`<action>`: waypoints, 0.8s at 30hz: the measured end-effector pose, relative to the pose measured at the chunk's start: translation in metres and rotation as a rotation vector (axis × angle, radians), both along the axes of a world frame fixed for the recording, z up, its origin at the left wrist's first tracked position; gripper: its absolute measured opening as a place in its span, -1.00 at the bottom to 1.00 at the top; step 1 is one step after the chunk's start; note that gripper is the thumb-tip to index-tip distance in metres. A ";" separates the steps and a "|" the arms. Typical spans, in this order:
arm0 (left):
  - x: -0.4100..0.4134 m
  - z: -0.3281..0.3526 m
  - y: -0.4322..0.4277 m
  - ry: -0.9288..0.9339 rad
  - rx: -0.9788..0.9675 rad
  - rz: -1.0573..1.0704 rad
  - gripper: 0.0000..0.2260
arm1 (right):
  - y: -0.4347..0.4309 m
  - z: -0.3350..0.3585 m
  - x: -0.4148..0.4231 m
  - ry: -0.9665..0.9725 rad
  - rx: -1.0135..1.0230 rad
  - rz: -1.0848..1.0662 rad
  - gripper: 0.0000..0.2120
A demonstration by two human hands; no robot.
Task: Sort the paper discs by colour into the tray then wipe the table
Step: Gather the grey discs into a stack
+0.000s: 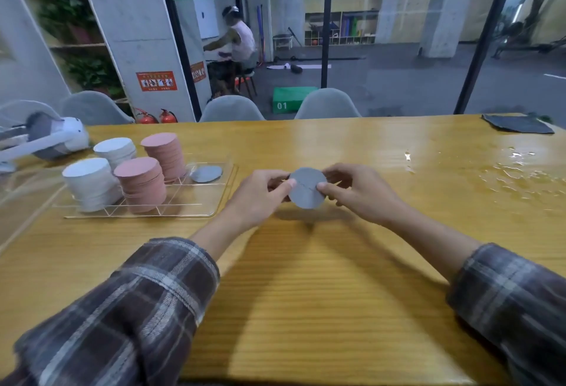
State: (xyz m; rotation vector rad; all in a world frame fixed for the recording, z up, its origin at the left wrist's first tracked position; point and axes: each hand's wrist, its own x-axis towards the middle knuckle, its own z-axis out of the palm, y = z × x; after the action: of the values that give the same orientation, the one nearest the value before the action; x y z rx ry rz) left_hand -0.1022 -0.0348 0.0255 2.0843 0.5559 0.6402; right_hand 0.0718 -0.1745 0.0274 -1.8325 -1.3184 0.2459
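Note:
Both hands hold a stack of grey paper discs (306,189) a little above the wooden table (306,278), near its middle. My left hand (260,192) pinches its left edge and my right hand (355,189) pinches its right edge. To the left lies a clear tray (220,195) with compartments. It holds two white disc stacks (88,183), two pink disc stacks (142,183) and a few grey discs (205,173) lying flat in the far right compartment.
A dark cloth (517,124) lies at the table's far right corner. Spilled liquid (517,171) glistens on the right side of the table. A white headset (52,137) sits at the far left. Grey chairs (327,105) stand behind the table.

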 end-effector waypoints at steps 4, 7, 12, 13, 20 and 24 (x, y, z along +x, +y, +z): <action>-0.034 0.016 0.032 0.047 0.058 0.063 -0.81 | 0.042 0.013 -0.024 0.119 -0.020 0.052 -0.85; -0.057 0.027 0.054 0.090 0.098 0.114 -0.80 | 0.077 0.021 -0.038 0.148 -0.023 0.088 -0.81; -0.079 0.046 0.083 0.112 0.119 0.209 -0.77 | 0.128 0.035 -0.058 0.180 -0.043 0.133 -0.72; -0.081 0.047 0.089 0.112 0.154 0.243 -0.78 | 0.137 0.037 -0.059 0.183 -0.046 0.134 -0.70; -0.068 0.051 0.124 0.191 0.263 0.453 -0.75 | 0.195 0.041 -0.054 0.148 -0.125 0.178 -0.62; -0.058 0.056 0.141 0.346 0.305 0.500 -0.77 | 0.221 0.036 -0.051 0.086 -0.171 0.219 -0.63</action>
State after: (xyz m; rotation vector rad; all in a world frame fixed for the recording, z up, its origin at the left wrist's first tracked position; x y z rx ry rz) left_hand -0.1604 0.1065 0.0817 2.3764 1.2707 0.6763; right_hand 0.0205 0.0460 0.0630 -1.7941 -1.4753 0.5633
